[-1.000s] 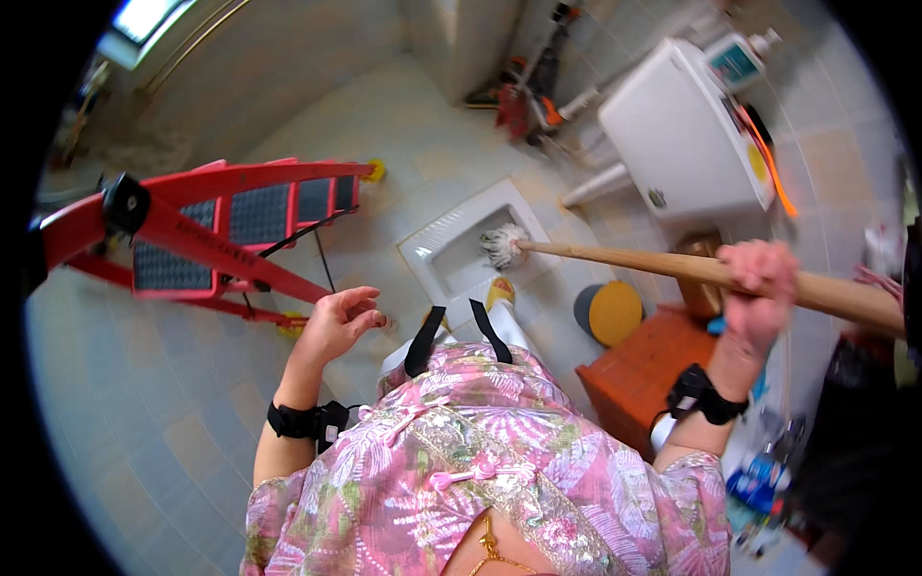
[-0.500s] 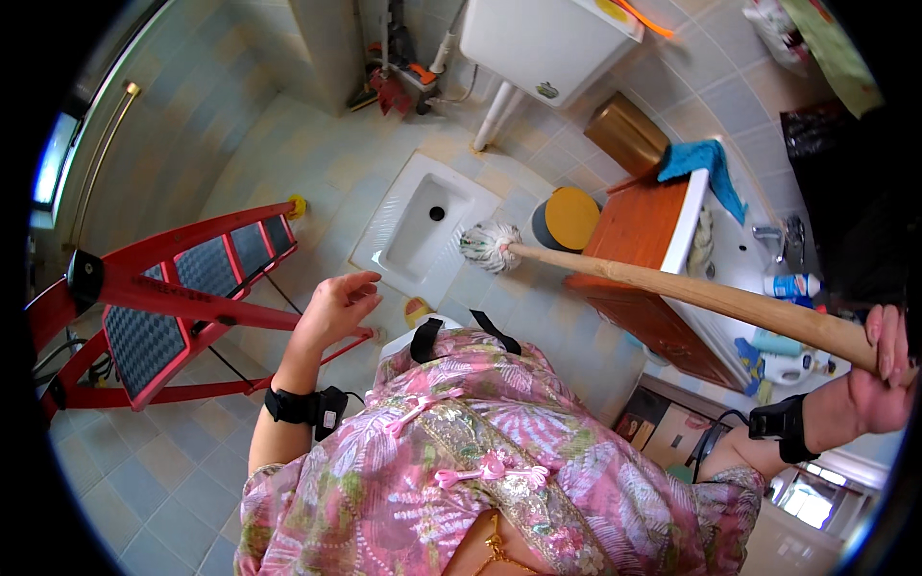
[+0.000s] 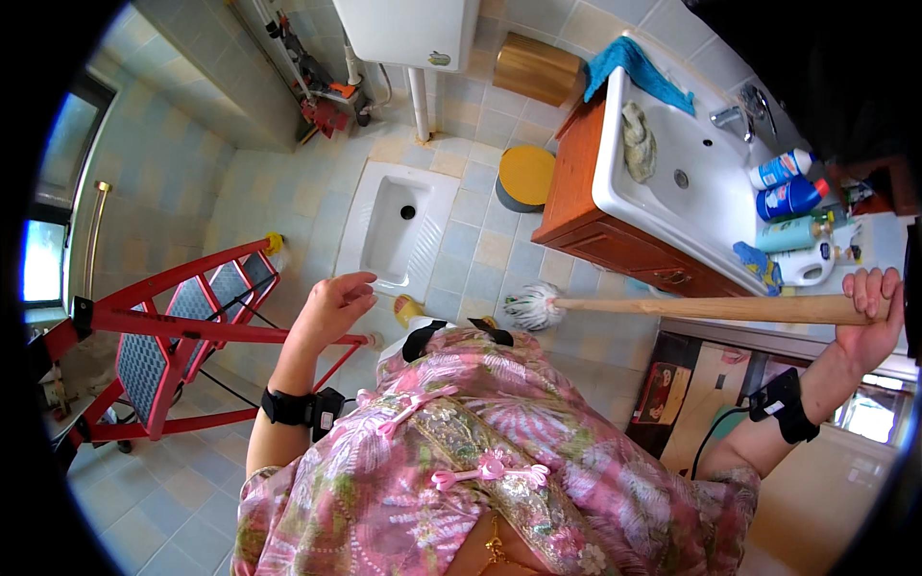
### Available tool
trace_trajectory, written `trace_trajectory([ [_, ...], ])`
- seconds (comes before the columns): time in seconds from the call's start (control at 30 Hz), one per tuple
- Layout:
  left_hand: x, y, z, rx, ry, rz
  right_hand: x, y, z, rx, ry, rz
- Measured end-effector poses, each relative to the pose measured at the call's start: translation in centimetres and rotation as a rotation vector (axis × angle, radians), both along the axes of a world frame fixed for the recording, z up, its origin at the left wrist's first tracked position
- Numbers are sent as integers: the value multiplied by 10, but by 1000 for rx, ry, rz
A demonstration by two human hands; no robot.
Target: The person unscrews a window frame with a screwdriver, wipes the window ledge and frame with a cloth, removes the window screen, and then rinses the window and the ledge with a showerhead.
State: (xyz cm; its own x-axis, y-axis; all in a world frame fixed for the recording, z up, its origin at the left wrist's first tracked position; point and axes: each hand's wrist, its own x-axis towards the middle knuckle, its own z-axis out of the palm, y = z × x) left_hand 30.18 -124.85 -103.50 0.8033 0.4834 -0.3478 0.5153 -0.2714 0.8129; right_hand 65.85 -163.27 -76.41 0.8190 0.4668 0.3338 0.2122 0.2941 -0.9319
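A mop (image 3: 672,307) with a thick wooden handle and a white string head is gripped near its top end by my right hand (image 3: 872,305). The handle stretches across toward the middle, and the mop head (image 3: 535,307) hangs near the tiled floor, just right of my feet; whether it touches the tiles I cannot tell. My left hand (image 3: 338,305) is held out in front of me with nothing in it, its fingers loosely bent and apart. Near that hand stands a red folding stepladder (image 3: 192,326) with grey ribbed treads.
Ahead lies a white squat toilet (image 3: 434,206) in the floor, below a white cistern (image 3: 408,34). A yellow-lidded bin (image 3: 526,179) stands beside a wooden cabinet (image 3: 639,252). On its washbasin (image 3: 663,197) are a blue cloth (image 3: 639,72), a greyish cloth (image 3: 638,144) and several bottles (image 3: 792,197).
My view has turned to the right. The mop head has come nearer to my feet, and my right hand has risen a little in view with the handle. My left hand stays empty.
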Motion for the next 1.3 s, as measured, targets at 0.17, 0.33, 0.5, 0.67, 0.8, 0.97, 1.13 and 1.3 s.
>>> trace_trajectory([
  [0.17, 37, -31, 12, 51, 60, -83, 14, -93, -16, 18, 26, -345],
  [0.33, 62, -56, 6, 89, 54, -159, 15, -148, -29, 40, 119, -587],
  [0.5, 87, -74, 4, 41, 87, -224, 36, -212, -72, 47, 177, -801],
  [0.67, 104, -92, 8, 61, 136, -278, 89, -291, -191, -205, 315, -916],
  [0.8, 104, -104, 17, 146, 166, -283, 114, -325, -299, -680, 633, -939],
  [0.97, 99, -99, 15, 127, 176, -266, 160, -386, -320, -1304, 459, -1191],
  [1.13, 100, -104, 14, 87, 174, -221, 161, -356, -309, -245, 541, -1316],
  [1.3, 96, -105, 20, 122, 167, -188, 137, -339, -358, -410, 614, -1144],
])
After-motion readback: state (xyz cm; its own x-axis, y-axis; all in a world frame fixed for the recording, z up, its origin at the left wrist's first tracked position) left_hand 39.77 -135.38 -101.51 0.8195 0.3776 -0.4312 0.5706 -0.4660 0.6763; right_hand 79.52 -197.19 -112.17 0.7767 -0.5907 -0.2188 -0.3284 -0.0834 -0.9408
